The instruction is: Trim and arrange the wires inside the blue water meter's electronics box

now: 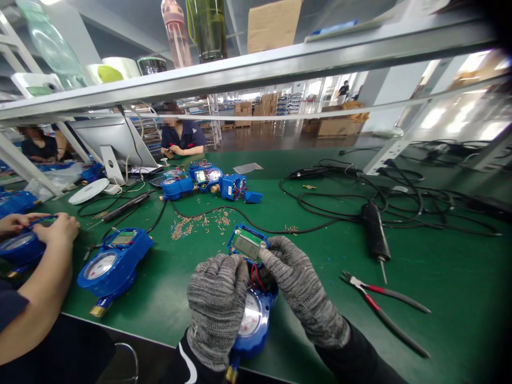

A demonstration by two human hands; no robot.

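A blue water meter (253, 320) with a round dial lies at the table's near edge between my hands, both in grey knit gloves. My left hand (218, 304) is closed over the meter's left side. My right hand (294, 280) pinches the blue display module (248, 244), which is tilted up off the meter body. Red and black wires (256, 277) run from the module into the body.
Red-handled pliers (380, 301) lie at the right, with an electric screwdriver (376, 232) and tangled black cables behind. Small brass screws (200, 221) are scattered ahead. Another blue meter (114, 261) sits left, beside a co-worker's arm (44, 272). More meters (204, 181) lie farther back.
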